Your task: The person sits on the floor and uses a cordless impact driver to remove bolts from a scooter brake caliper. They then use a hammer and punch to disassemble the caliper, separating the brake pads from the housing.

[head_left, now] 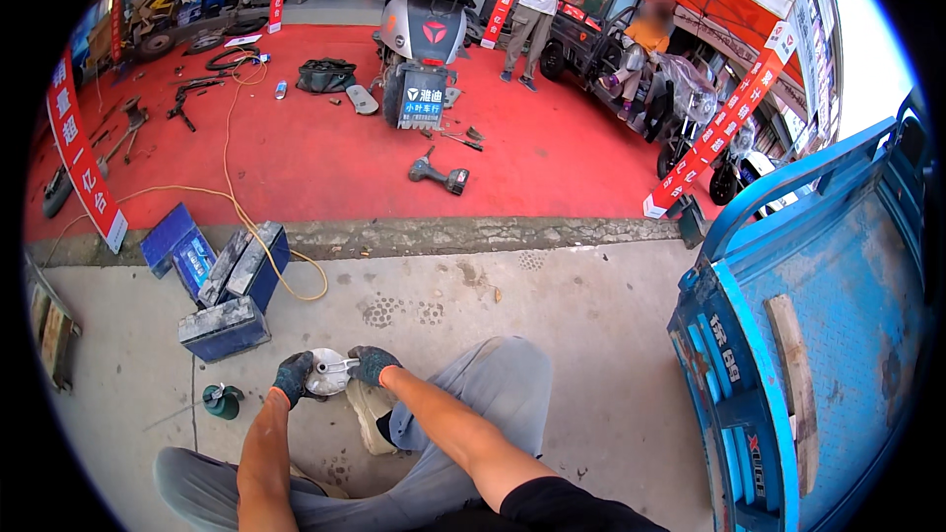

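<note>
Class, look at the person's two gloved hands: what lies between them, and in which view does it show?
A round silvery metal part lies between the left hand and the right hand, as the head view shows.

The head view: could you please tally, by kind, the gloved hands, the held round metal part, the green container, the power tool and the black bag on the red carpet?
Dark-gloved left hand and dark-gloved right hand: 2
Round silver metal part: 1
Dark green container: 1
Dark pistol-shaped power tool on the red carpet: 1
Black bag: 1
Total: 6
</note>
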Tool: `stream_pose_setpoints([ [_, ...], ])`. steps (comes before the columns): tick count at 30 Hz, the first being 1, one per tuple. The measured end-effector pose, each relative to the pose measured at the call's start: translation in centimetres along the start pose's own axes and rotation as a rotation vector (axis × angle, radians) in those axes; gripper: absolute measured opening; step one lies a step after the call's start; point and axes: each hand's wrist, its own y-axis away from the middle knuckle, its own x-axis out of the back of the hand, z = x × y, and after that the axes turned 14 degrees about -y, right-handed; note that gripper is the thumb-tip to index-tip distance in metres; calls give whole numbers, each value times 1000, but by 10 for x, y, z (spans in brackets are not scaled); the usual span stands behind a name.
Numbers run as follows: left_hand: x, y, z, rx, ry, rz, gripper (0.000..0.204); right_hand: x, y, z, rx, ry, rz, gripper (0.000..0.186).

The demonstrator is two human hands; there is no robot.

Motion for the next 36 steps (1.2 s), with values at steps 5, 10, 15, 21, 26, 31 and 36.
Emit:
stream_pose_setpoints([
  [5,11,-13,1,-7,-103,54,47,1,9,-18,14,85,30,50],
  [10,20,-27,-15,-47,-212,77,44,4,18,-25,-10,166,22,46],
  [15,5,-25,-15,-94,-325,85,45,7,18,-5,-27,164,15,49],
  [21,-25,0,12,17,-402,11,52,12,12,14,-109,189,-7,57],
  [26,-17,7,23,-1,-410,-30,53,14,16,-2,-118,129,11,49],
  [31,-21,-16,12,-38,-395,14,49,19,9,0,-130,231,11,48],
  [36,-31,-28,8,-61,-597,90,49,20,14,9,-113,198,-18,59],
])
